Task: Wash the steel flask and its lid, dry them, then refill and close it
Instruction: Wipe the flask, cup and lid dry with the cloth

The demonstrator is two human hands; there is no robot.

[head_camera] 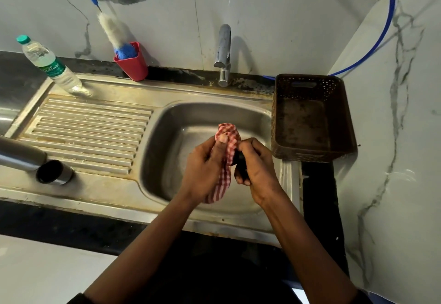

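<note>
Over the sink (157, 136), left hand (202, 160) clutches a checked cloth (225, 177) and right hand (257, 172) grips the lid (239, 160). Drying seems underway; the flask (21, 154) still needs refilling and closing.

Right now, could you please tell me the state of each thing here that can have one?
steel flask: lying on its side on the drainboard, mouth uncovered.
lid: off the flask, gripped in the right hand.
checked cloth: held in the left hand, against the lid.
tap: no water running.
water bottle: upright, capped.
bottle brush: standing in the red cup.
</note>
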